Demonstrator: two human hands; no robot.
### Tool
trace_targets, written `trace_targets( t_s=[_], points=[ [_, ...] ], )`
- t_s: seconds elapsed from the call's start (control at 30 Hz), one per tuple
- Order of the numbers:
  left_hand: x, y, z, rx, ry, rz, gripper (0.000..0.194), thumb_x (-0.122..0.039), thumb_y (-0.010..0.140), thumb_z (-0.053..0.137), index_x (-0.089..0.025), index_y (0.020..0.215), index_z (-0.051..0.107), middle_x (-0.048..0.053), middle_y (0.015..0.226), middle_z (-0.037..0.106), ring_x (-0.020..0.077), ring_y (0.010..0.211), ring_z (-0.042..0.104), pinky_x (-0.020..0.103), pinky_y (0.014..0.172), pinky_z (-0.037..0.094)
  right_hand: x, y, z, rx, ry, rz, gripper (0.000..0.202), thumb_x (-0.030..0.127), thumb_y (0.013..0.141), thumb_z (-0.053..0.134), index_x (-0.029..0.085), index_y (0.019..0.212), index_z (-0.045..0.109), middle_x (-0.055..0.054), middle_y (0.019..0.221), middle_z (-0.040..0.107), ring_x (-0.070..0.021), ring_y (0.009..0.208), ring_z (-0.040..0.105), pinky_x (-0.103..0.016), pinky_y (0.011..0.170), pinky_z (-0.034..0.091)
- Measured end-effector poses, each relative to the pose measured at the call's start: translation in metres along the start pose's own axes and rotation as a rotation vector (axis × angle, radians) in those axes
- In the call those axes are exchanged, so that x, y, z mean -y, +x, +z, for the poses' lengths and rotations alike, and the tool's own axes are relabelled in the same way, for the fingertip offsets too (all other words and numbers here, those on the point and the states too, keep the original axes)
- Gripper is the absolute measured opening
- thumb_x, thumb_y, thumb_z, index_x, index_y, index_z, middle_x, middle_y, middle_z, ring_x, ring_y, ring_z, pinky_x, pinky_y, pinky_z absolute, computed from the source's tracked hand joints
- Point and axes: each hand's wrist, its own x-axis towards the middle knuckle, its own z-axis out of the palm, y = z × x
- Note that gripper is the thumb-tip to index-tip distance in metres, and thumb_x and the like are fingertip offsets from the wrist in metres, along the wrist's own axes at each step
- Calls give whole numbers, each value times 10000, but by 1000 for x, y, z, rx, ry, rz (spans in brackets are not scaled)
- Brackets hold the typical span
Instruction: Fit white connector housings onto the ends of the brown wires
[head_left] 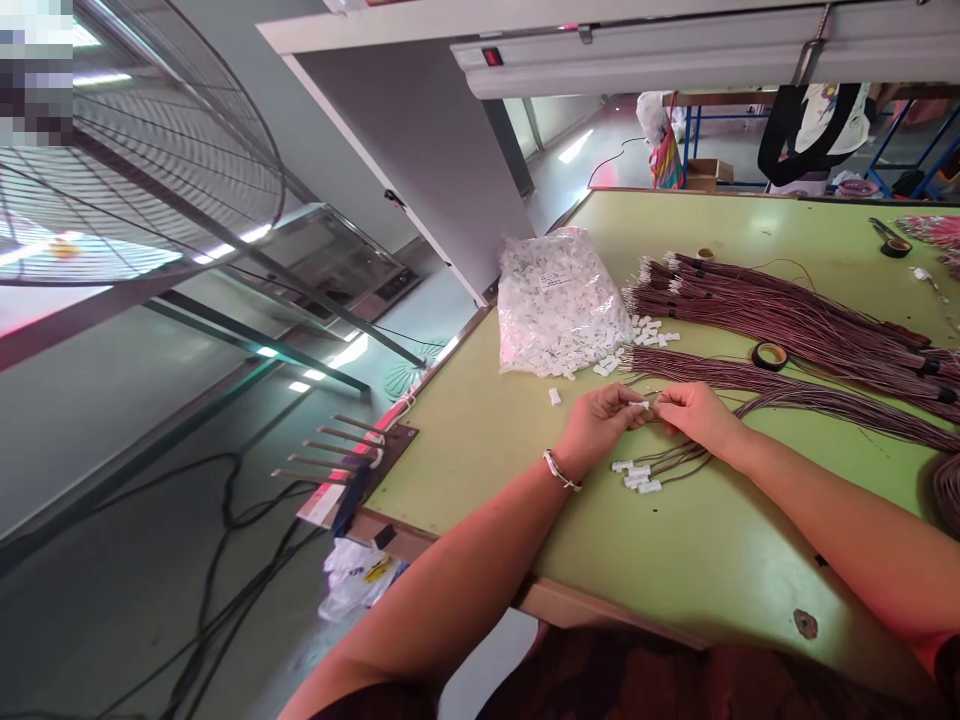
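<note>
Over the green table, my left hand (pixel 600 418) pinches a small white plastic connector (pixel 639 404). Close beside it, my right hand (pixel 694 415) has its fingers pressed together on a thin brown wire (pixel 654 398), whose end points at the connector. Just below my hands lie several wires tipped with white connectors (pixel 637 477). Behind them stretches a bundle of brown wires (pixel 720 372). Loose white connectors (pixel 652 330) are scattered by a clear plastic bag (pixel 562 300) full of the same pieces. One single connector (pixel 555 397) lies left of my hands.
A larger brown wire bundle (pixel 787 310) lies at the back right, with a roll of black tape (pixel 769 356) near it. Scissors (pixel 885 235) rest farther back. Metal prongs (pixel 330 450) stick out at the table's left corner. A caged fan (pixel 150 170) stands at the left.
</note>
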Motion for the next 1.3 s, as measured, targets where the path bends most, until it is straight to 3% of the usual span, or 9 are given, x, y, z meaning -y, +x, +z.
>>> trace_targets(
  t_s=[0.43,0.63,0.93,1.2,1.3],
  points=[
    [4,-2,-1,49,281,159,92,-222,780,592,-139,791,631,26,651,636,115,594,590,239,583,497,-7,3,9,-59,22,6,136,259,639,469,179,530,453,72,419,370,-68,432,285,-221,448,215],
    [1,-2,0,69,199,112,107,-237,783,586,-133,788,612,18,629,616,108,570,578,231,574,492,-5,2,7,-52,27,-28,140,256,627,454,178,511,440,70,439,344,-72,465,280,-227,468,210],
    [0,-1,-2,49,299,258,76,-205,788,562,-172,796,630,49,793,663,149,724,614,266,681,504,-5,2,4,26,192,51,126,248,626,460,169,528,468,78,427,330,-56,427,226,-231,445,157],
    [-4,-3,1,81,448,341,101,-167,803,521,-178,828,618,45,764,672,152,715,618,271,683,484,-5,2,4,2,142,34,140,272,635,494,168,544,473,79,454,323,-59,454,237,-225,457,175],
    [-3,-3,1,61,429,311,84,-197,805,535,-174,816,615,44,751,664,145,693,610,262,659,479,-5,1,3,8,136,50,154,282,650,487,171,545,464,77,451,332,-60,448,241,-227,458,178]
  ],
)
